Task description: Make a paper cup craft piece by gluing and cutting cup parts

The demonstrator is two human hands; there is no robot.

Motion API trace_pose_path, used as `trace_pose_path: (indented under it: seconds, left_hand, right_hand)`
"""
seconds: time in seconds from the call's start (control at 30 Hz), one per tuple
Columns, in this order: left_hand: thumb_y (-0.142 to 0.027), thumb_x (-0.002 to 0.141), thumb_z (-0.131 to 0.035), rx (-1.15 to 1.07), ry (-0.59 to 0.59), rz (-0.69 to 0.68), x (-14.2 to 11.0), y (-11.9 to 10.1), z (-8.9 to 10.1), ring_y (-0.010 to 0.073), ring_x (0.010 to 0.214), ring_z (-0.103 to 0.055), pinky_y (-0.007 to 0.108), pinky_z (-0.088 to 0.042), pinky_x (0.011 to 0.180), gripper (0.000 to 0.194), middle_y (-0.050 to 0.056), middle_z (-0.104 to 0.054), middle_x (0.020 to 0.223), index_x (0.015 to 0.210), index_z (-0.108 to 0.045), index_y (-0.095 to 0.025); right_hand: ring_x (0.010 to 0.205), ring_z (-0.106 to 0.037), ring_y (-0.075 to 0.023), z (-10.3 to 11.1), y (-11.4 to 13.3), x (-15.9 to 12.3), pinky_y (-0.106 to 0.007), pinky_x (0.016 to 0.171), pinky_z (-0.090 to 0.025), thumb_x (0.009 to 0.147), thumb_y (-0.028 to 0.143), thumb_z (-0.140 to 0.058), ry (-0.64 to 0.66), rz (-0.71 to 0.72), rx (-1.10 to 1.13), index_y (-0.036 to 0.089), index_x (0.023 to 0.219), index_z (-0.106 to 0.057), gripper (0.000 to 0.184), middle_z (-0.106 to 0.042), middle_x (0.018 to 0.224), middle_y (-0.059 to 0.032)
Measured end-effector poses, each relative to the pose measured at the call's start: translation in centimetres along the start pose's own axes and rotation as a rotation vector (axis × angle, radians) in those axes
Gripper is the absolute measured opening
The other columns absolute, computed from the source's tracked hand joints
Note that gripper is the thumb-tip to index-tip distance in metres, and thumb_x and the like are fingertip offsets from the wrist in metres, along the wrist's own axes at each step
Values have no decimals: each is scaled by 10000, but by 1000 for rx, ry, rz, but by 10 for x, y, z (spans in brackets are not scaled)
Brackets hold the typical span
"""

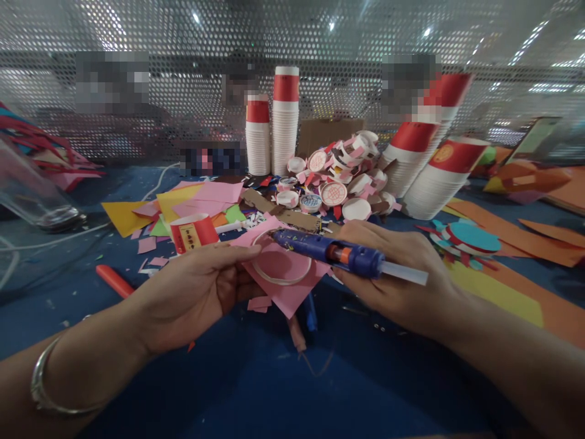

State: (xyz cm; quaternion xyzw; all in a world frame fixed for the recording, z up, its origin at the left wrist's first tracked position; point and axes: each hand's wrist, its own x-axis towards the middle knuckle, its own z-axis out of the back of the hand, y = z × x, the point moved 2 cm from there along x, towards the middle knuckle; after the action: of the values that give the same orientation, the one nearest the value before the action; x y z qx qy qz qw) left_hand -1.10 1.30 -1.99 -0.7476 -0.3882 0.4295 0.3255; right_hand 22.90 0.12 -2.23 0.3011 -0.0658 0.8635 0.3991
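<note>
My left hand pinches the left edge of a pink paper square, thumb on top and fingers beneath. A round white rim, which looks like a cut paper-cup ring, lies on that paper. In my right hand is a blue hot glue gun with a translucent glue stick sticking out of its back. Its tip is at the upper left of the ring, close to my left thumb. Below the paper, a blue marker-like stick and a brownish-pink stick are partly hidden.
Stacks of paper cups stand at the back, with more leaning stacks at right. Between them is a heap of cut cup pieces. A red cup piece, coloured paper and a red stick lie around.
</note>
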Motion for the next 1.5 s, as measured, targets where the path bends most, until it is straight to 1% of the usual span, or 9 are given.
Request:
trace_pose_path:
  seconds: [0.13,0.33,0.73,0.87,1.03,1.1,1.23,1.37,1.5]
  left_hand:
    - [-50,955,-565,-4,5,-7,0,-1,0,232,823,-796,308,-681,738,298,143,-819,1108,1126,-796,-127]
    - [-70,985,-534,30,26,-15,-1,-2,0,245,874,-795,318,-678,763,287,199,-812,1082,1135,-779,-78]
    - [-134,1010,-533,14,22,-15,0,-2,1,218,838,-798,281,-675,734,280,171,-820,1071,1142,-771,-69]
    - [-118,991,-570,7,2,-76,-2,-4,1,193,856,-792,239,-662,741,263,149,-820,1069,1168,-757,-64]
    - [-119,959,-618,8,-37,-73,-4,-5,3,210,803,-781,298,-680,725,257,159,-812,1004,1164,-759,-56]
    - [-107,950,-628,7,-66,-68,-5,-6,4,197,771,-774,271,-675,689,252,155,-810,975,1157,-762,-55]
    - [-69,969,-586,-32,-147,-86,-6,-9,2,183,804,-781,239,-669,719,230,155,-813,1014,1110,-766,-39]
    - [-30,979,-549,-63,-167,-106,-4,-12,-2,167,738,-777,243,-672,721,244,129,-818,926,1078,-771,-43]
    - [-71,991,-569,-23,-118,-160,-2,-11,-1,228,955,-788,289,-673,803,254,165,-791,1166,1157,-762,-68]
  right_hand:
    - [638,-547,-169,0,0,0,-312,535,-305,939,239,-597,-19,8,-5,205,866,-579,82,-627,784,-17]
    - [684,-588,-196,1,0,0,-323,575,-357,936,228,-597,-18,-11,8,189,899,-613,56,-651,812,-38]
    - [673,-596,-197,1,0,0,-315,564,-329,947,231,-590,-45,0,-22,173,920,-634,78,-657,803,-39]
    - [662,-597,-199,2,0,1,-321,552,-328,941,227,-599,-60,6,-38,182,932,-636,59,-664,814,-37]
    - [707,-636,-213,2,0,1,-330,577,-373,928,213,-619,-77,0,-60,196,1003,-624,77,-675,843,-31]
    - [721,-650,-219,3,0,0,-334,576,-376,922,206,-623,-83,3,-58,209,992,-607,73,-683,852,-32]
    - [738,-667,-228,3,0,0,-341,597,-409,936,214,-609,-93,-20,-17,232,945,-582,33,-688,854,-36]
    - [764,-687,-240,2,1,2,-347,625,-467,950,189,-583,-111,-16,8,234,888,-590,77,-695,846,-49]
    - [790,-712,-235,2,1,1,-335,644,-519,940,181,-595,-157,-50,54,234,917,-635,71,-735,905,-52]
